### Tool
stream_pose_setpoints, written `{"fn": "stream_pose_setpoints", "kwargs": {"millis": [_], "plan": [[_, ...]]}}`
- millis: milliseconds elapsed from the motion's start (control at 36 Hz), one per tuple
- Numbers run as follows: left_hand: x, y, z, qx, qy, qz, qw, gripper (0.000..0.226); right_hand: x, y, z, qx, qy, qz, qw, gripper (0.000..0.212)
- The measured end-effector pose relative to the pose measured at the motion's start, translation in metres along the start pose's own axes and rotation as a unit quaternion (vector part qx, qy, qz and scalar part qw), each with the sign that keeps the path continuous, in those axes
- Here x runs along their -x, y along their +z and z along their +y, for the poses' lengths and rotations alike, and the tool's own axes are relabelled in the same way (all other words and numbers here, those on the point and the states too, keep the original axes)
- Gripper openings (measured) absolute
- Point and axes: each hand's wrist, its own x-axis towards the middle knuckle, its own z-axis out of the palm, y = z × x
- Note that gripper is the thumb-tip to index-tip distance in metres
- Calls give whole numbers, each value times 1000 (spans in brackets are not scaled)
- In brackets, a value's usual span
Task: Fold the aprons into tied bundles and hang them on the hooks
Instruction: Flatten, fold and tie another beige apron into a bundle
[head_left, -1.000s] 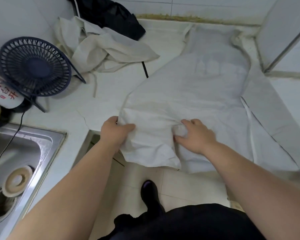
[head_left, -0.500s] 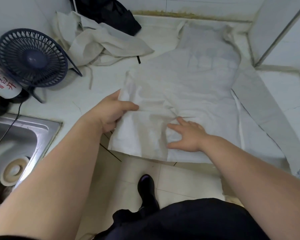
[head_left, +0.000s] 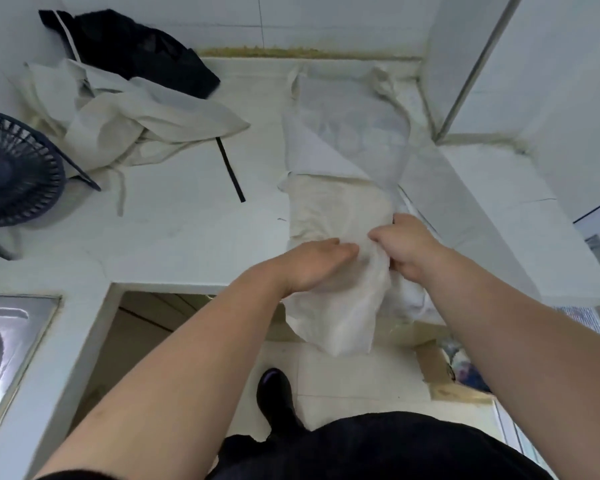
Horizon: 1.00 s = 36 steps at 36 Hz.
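A cream apron (head_left: 340, 209) lies on the white counter (head_left: 174, 237), folded lengthwise into a narrow strip, its lower end hanging over the front edge. My left hand (head_left: 312, 268) lies flat on the folded cloth near the counter edge, fingers straight. My right hand (head_left: 406, 247) grips a bunch of the apron's right side, fingers curled into the fabric. A second cream apron (head_left: 132, 133) lies crumpled at the back left, its ties trailing. No hooks are in view.
A black garment (head_left: 142, 50) lies in the back left corner. A dark blue desk fan (head_left: 14, 171) stands at the left. A steel sink (head_left: 11, 337) is at the lower left. A white wall panel (head_left: 534, 81) rises at the right. Below is tiled floor with my black shoe (head_left: 274, 393).
The apron's left side has been folded over to the right, making a narrow strip. My left hand moved right onto the fold; my right hand went from flat to gripping the cloth.
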Motion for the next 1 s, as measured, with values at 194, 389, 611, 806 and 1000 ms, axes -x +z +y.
{"fn": "stream_pose_setpoints", "kwargs": {"millis": [194, 389, 611, 806, 1000], "plan": [[-18, -13, -39, -163, -69, 156, 972, 50, -14, -10, 31, 237, 12, 36, 971, 45], [-20, -14, -51, -51, -50, 183, 981, 73, -11, -6, 37, 319, -15, 66, 945, 40], [-14, -10, -61, 102, 9, 267, 958, 10, -10, -4, 40, 262, -35, 48, 963, 76], [-5, -20, -51, 322, 46, 285, 902, 17, 15, 19, 27, 482, -198, -67, 851, 76], [32, -5, -93, 293, -57, 200, 933, 20, 9, 42, 45, 660, -118, -129, 731, 77]]}}
